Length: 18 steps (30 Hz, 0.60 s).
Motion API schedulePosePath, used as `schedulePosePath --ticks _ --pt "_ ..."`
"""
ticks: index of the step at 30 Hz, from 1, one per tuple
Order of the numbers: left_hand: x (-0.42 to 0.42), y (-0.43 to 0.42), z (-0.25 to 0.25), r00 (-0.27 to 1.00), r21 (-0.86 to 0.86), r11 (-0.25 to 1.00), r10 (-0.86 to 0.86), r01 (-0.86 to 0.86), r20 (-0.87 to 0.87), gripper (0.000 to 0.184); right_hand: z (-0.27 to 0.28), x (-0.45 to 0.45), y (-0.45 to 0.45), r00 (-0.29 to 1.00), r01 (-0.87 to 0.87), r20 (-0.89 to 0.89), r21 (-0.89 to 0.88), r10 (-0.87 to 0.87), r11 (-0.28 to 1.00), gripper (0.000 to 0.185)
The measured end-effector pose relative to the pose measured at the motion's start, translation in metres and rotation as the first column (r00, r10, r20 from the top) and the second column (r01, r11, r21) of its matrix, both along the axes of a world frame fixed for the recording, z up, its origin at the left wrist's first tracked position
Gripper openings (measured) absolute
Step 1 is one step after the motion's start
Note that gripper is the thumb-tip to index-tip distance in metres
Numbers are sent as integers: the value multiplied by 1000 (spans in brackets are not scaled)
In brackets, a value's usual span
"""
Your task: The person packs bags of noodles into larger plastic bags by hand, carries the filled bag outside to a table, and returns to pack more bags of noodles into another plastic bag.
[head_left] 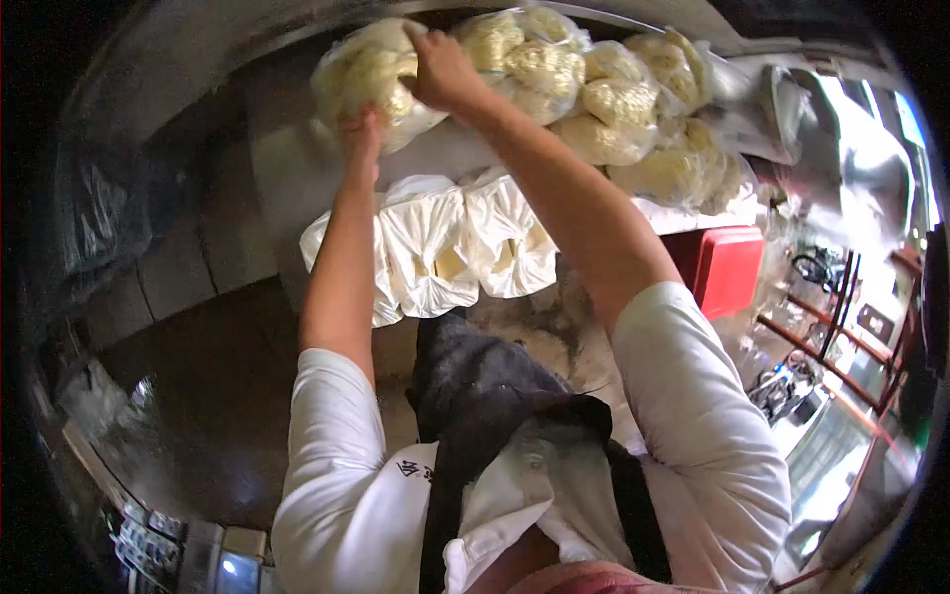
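Both of my hands are at a clear plastic bag of pale yellow food (371, 74) at the back left of the counter. My left hand (362, 139) touches its near side, with the fingers partly hidden against the plastic. On the bag's right side, my right hand (442, 69) has its thumb and a finger spread apart over the plastic. Similar filled bags (544, 67) lie to the right, beside and behind my right forearm. White plastic bags with open tops (430, 243) stand in a row at the counter's near edge, below my hands.
A red container (729, 269) is right of my right arm. Further right are a dark red metal frame (841, 337) and a bicycle (787, 381). Dark plastic (104, 223) hangs at the far left. A silvery sheet (861, 148) lies at the upper right.
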<state>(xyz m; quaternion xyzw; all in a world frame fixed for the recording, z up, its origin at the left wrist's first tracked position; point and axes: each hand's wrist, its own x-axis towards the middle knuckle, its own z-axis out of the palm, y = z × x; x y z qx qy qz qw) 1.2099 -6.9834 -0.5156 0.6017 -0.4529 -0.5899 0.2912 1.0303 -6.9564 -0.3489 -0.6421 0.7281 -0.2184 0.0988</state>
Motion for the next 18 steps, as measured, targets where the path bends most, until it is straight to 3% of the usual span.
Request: schedulePosePath --ticks 2,3,4,5,7,8,9,11,12,13,14,16,18 --pt "6 0 7 996 115 990 -80 76 33 89 15 -11 66 977 -90 182 -99 107 991 65" --pt "3 5 21 996 182 980 -87 84 12 89 34 -16 107 926 -123 372 122 69 985 57" --pt "5 14 47 997 271 962 -22 43 -78 89 21 -25 149 873 -219 466 119 141 968 57" --pt "3 18 52 999 275 961 20 -8 -41 87 44 -21 199 853 -209 511 144 109 967 51" --pt "-5 28 60 996 262 961 86 -90 28 83 40 -19 301 872 -230 489 391 10 891 34" --pt "-10 35 67 992 247 961 111 -123 62 82 56 -20 349 862 -258 506 399 23 880 36" --pt "-6 36 54 996 234 968 92 -85 -19 84 52 -27 399 834 -327 547 379 76 865 38" --pt "-23 59 63 994 169 984 74 -59 -84 84 61 -29 490 820 -250 572 342 10 906 40" --pt "-35 89 82 995 117 991 79 -70 -68 82 82 -22 533 816 -98 567 326 -111 940 42" --pt "-56 120 107 992 117 988 107 -98 -71 79 112 -23 569 723 -31 610 498 -325 867 42" --pt "-79 156 128 989 116 986 128 -119 -77 75 125 -23 608 715 83 578 490 -394 868 43" --pt "-120 248 137 970 -121 976 -197 181 -140 53 141 -17 690 663 305 524 463 -535 832 44" --pt "-151 370 161 743 -49 831 -521 555 -420 45 146 -7 774 497 460 576 459 -649 760 46"
